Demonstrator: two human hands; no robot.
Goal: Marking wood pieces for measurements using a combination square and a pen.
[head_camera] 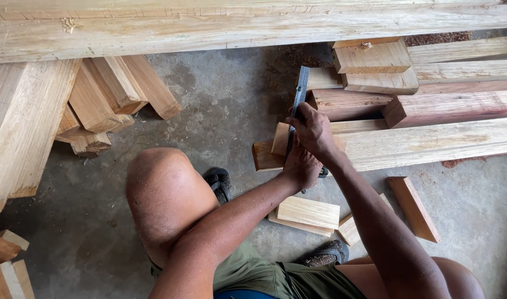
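Steel try square [299,99] stands at frame centre, blade reaching up over the concrete floor [231,99]; my right hand [313,132] clenches its stock against the small wood block [267,156] to keep it true, left hand [301,166] gripping underneath, steadying.

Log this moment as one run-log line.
left hand: steadies wood block | right hand: grips metal tool | floor: concrete
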